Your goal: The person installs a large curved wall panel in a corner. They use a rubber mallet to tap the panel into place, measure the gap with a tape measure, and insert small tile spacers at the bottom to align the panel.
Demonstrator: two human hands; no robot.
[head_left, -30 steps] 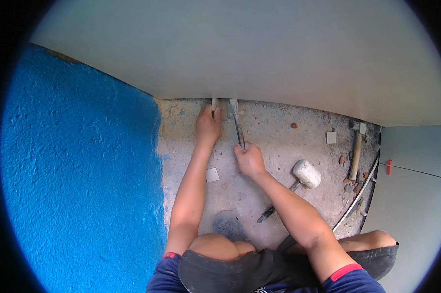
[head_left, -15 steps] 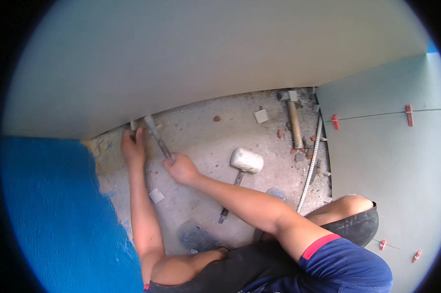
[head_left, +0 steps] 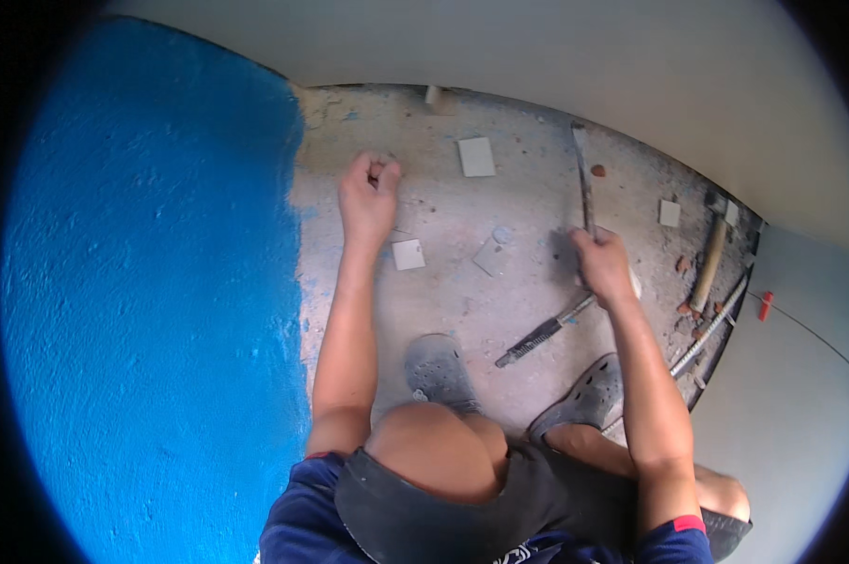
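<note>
My right hand [head_left: 605, 266] grips a long flat-ended metal bar [head_left: 582, 174], whose pale blade points away toward the foot of the grey wall panel. Partly under that hand lies a mallet [head_left: 542, 340]; its dark handle shows, its white head mostly hidden. My left hand [head_left: 370, 193] is closed above the rough floor, fingertips curled to the thumb; whatever they may hold is too small to make out. Close to the left wrist is a small white tile piece [head_left: 408, 254]. A larger tile piece [head_left: 476, 157] lies farther off, between the hands.
A small pale block [head_left: 433, 95] sits at the panel's lower edge. To the right are a wooden-handled hammer [head_left: 710, 258], brick rubble [head_left: 683, 265] and a long white marked strip [head_left: 711, 329]. A blue wall [head_left: 161, 282] stands left; red clips [head_left: 766, 305] mark the right panel's joint.
My view has swung left. My left hand has come back from the panel's lower edge, and my right hand has moved right with the bar, away from the left hand.
</note>
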